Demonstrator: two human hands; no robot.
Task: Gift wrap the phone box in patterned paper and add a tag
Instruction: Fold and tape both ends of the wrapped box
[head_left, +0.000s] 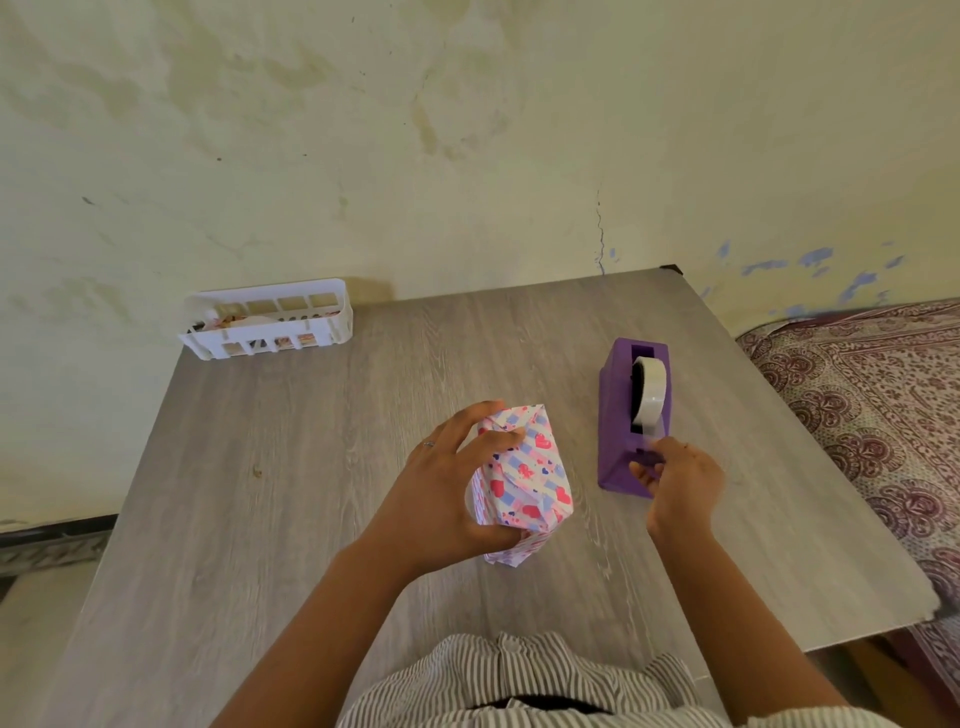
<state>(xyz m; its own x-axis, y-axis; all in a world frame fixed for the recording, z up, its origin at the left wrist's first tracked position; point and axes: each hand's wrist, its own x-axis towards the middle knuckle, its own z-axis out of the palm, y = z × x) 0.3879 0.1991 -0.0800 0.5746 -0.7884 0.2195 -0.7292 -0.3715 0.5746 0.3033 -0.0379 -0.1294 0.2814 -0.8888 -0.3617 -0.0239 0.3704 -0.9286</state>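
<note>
Between your hands, only a narrow strip of bare counter separates the wrapped box under your left hand from the purple tape dispenser that your right hand touches. Left of your left hand the counter lies open. Ahead, well apart, the white basket blocks the far left corner against the wall.

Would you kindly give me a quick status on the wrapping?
Left hand grips the wrapped box, upright on the table. Right hand pinches tape at the dispenser. Nothing in the way; no tag seen.
</note>
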